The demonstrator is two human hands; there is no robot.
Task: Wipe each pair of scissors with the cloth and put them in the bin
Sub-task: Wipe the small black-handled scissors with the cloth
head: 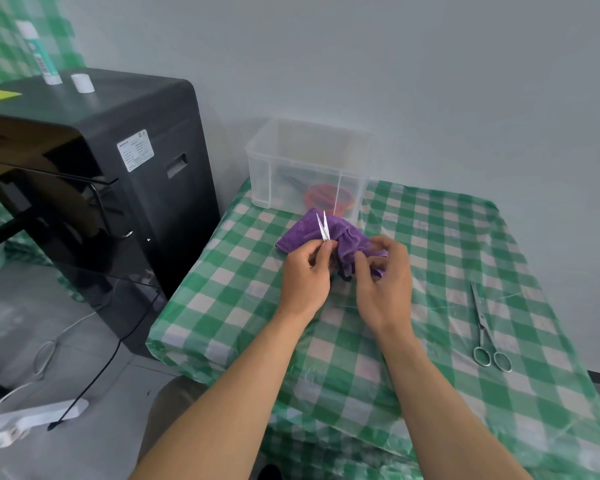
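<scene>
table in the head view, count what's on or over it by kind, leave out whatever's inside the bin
scissors: 2, the small pair in the left hand and the silver pair lying at the right
purple cloth: 1
clear bin: 1
total: 4

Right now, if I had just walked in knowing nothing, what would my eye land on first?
Mid-table, the left hand pinches small scissors, blades parted and pointing up, while the right hand grips a bunched purple cloth close by. Behind, at the far edge of the green-checked table, stands a clear bin with an orange shape inside; steel scissors lie alone to the right.
</scene>
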